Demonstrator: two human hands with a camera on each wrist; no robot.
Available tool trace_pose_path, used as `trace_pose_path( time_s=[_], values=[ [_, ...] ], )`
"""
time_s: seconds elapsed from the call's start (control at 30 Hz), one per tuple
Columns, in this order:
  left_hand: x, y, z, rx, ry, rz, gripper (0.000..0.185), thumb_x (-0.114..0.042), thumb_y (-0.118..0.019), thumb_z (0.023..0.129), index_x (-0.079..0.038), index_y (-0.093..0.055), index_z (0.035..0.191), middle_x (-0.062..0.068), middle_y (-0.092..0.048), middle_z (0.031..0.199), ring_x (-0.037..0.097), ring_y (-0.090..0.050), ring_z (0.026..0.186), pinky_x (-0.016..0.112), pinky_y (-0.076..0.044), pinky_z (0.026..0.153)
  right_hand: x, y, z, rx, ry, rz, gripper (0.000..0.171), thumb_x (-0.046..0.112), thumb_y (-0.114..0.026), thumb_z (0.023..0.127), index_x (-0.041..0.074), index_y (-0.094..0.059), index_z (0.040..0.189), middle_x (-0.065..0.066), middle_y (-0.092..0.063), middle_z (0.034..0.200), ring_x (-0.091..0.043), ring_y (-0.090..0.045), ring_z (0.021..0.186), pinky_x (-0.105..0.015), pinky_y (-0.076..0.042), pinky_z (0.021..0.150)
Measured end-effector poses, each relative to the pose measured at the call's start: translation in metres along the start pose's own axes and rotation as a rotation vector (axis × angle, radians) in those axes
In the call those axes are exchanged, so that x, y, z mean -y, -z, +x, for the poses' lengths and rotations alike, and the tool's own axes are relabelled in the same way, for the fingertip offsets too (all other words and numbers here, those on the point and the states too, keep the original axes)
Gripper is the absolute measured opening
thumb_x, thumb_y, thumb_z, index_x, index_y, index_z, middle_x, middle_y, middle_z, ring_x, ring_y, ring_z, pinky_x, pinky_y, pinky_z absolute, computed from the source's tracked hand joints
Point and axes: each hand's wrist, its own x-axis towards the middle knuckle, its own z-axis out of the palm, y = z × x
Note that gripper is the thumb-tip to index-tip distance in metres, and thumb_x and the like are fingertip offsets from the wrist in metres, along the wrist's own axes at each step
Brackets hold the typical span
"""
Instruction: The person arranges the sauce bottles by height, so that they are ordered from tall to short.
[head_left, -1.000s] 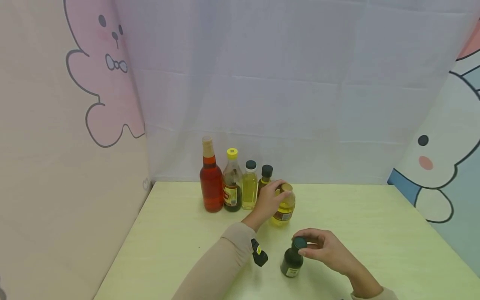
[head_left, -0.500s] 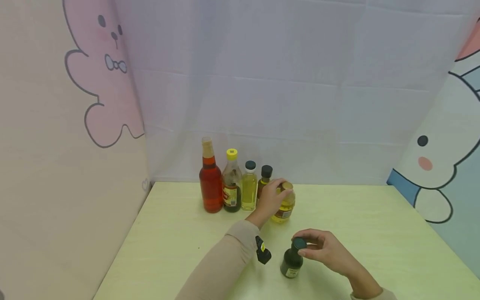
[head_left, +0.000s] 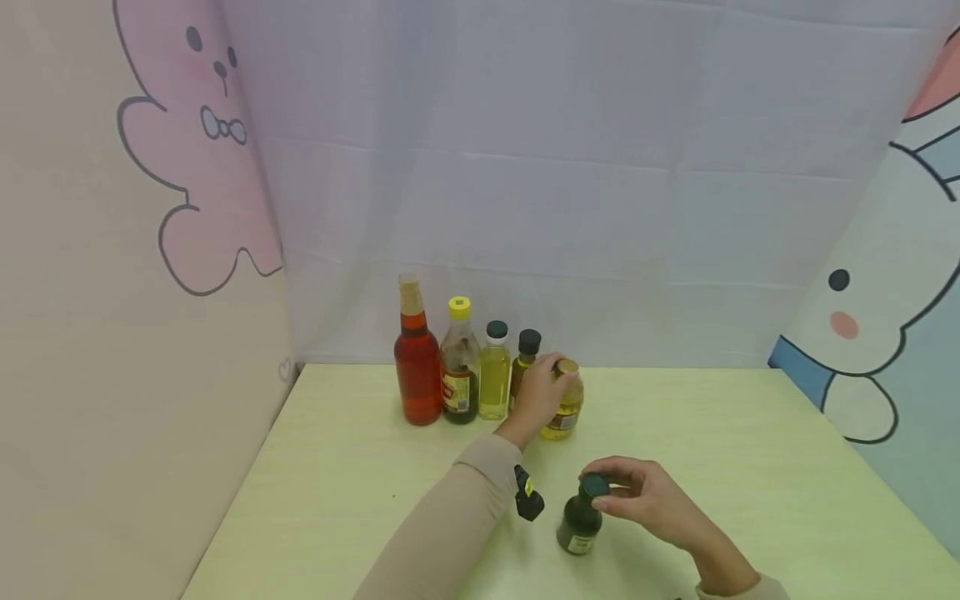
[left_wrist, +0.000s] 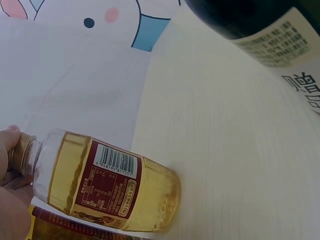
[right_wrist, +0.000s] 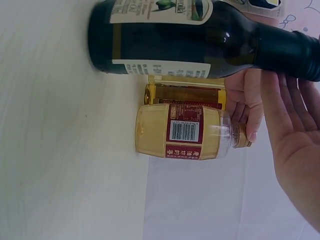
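Note:
At the right end of a bottle row, my left hand (head_left: 537, 392) grips the gold cap of a cooking oil bottle (head_left: 566, 408) with yellow oil. In the left wrist view this oil bottle (left_wrist: 112, 182) shows a maroon barcode label, and the fingers are round its cap. Closer to me, my right hand (head_left: 651, 498) pinches the neck, just at the cap, of a dark green olive oil bottle (head_left: 579, 523). That bottle stands nearly upright, leaning slightly. In the right wrist view the olive oil bottle (right_wrist: 170, 42) overlaps the row behind it.
Left of my left hand stand a tall red bottle (head_left: 418, 375), a yellow-capped bottle (head_left: 459, 387), a clear bottle of pale yellow oil (head_left: 494, 383) and a black-capped bottle (head_left: 528, 350), partly hidden by the hand. A white curtain (head_left: 525, 208) hangs behind the table (head_left: 330, 467).
My left hand has shifted the cooking oil bottle slightly back, closer to the row. My right hand keeps its hold on the olive oil bottle, and the head view has turned slightly.

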Motion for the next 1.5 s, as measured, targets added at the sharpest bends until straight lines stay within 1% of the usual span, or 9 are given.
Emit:
trace_pose_path(
  time_s=[0.13, 0.27, 0.5, 0.67, 0.8, 0.9, 1.03, 1.23, 1.5],
  values=[
    [0.0019, -0.0004, 0.0016, -0.007, 0.021, 0.021, 0.029, -0.027, -0.057, 0.09, -0.012, -0.057, 0.115, -0.002, -0.054, 0.108, 0.01, -0.052, 0.098, 0.027, -0.045, 0.083, 0.0005, -0.001, 0.0003, -0.003, 0.002, -0.007, 0.031, 0.001, -0.06, 0.085, -0.008, -0.053, 0.113, -0.028, -0.054, 0.109, -0.025, -0.058, 0.099, -0.035, -0.049, 0.077],
    [0.0012, 0.0004, 0.0022, 0.0, 0.035, 0.028, 0.027, -0.027, -0.057, 0.09, -0.014, -0.057, 0.113, -0.003, -0.054, 0.107, 0.01, -0.052, 0.098, 0.028, -0.045, 0.083, 0.0015, -0.0026, -0.0002, -0.015, -0.002, -0.021, 0.031, 0.003, -0.061, 0.085, -0.007, -0.054, 0.113, -0.025, -0.056, 0.108, -0.025, -0.058, 0.098, -0.034, -0.049, 0.077],
    [-0.0043, 0.0033, 0.003, 0.024, 0.061, 0.042, 0.028, -0.026, -0.055, 0.091, -0.014, -0.055, 0.116, -0.003, -0.053, 0.11, 0.011, -0.051, 0.102, 0.029, -0.044, 0.086, 0.0012, -0.0037, -0.0005, -0.03, 0.002, -0.023, 0.032, 0.002, -0.061, 0.085, -0.008, -0.053, 0.114, -0.03, -0.053, 0.109, -0.026, -0.059, 0.098, -0.033, -0.049, 0.077],
    [-0.0052, 0.0037, 0.0052, 0.04, 0.046, 0.076, 0.033, -0.026, -0.054, 0.092, -0.012, -0.053, 0.121, -0.001, -0.052, 0.113, 0.012, -0.05, 0.104, 0.03, -0.043, 0.088, 0.0007, -0.0028, -0.0012, -0.031, 0.001, -0.011, 0.034, 0.001, -0.06, 0.085, -0.009, -0.052, 0.116, -0.028, -0.054, 0.11, -0.026, -0.059, 0.097, -0.034, -0.049, 0.077],
    [-0.0051, 0.0028, 0.0057, 0.054, 0.053, 0.076, 0.035, -0.027, -0.052, 0.093, -0.011, -0.05, 0.124, 0.0, -0.051, 0.116, 0.013, -0.049, 0.107, 0.031, -0.041, 0.09, 0.0012, -0.0025, -0.0018, -0.034, -0.015, 0.001, 0.036, 0.002, -0.061, 0.085, -0.009, -0.05, 0.117, -0.032, -0.051, 0.112, -0.026, -0.059, 0.098, -0.034, -0.049, 0.077],
    [-0.0052, 0.0024, 0.0055, 0.061, 0.065, 0.076, 0.035, -0.027, -0.051, 0.093, -0.013, -0.049, 0.125, 0.001, -0.05, 0.118, 0.013, -0.048, 0.109, 0.031, -0.041, 0.09, 0.0, -0.0027, -0.0021, -0.038, -0.038, -0.002, 0.039, 0.002, -0.063, 0.083, -0.009, -0.05, 0.118, -0.029, -0.052, 0.113, -0.025, -0.058, 0.099, -0.034, -0.049, 0.078],
    [-0.0048, 0.0026, 0.0054, 0.058, 0.063, 0.071, 0.036, -0.027, -0.051, 0.093, -0.011, -0.049, 0.125, 0.001, -0.049, 0.118, 0.013, -0.048, 0.109, 0.03, -0.041, 0.091, -0.0017, -0.0038, -0.0018, -0.044, -0.051, -0.027, 0.04, 0.004, -0.065, 0.082, -0.008, -0.051, 0.117, -0.024, -0.055, 0.112, -0.023, -0.058, 0.1, -0.033, -0.049, 0.078],
    [-0.0026, 0.0014, 0.005, 0.051, 0.055, 0.056, 0.037, -0.026, -0.052, 0.093, -0.009, -0.048, 0.126, 0.002, -0.05, 0.116, 0.014, -0.049, 0.108, 0.03, -0.041, 0.09, -0.0032, -0.0063, -0.001, -0.07, -0.021, -0.049, 0.037, 0.005, -0.067, 0.08, -0.007, -0.054, 0.113, -0.026, -0.056, 0.108, -0.024, -0.059, 0.097, -0.033, -0.049, 0.076],
    [0.0, -0.001, 0.0049, 0.035, 0.055, 0.049, 0.038, -0.027, -0.053, 0.092, -0.01, -0.049, 0.125, 0.001, -0.05, 0.117, 0.013, -0.049, 0.108, 0.029, -0.041, 0.09, -0.0048, -0.0081, -0.001, -0.119, -0.024, -0.064, 0.034, 0.005, -0.069, 0.079, -0.006, -0.057, 0.109, -0.018, -0.06, 0.102, -0.026, -0.061, 0.092, -0.035, -0.05, 0.073]
  ],
)
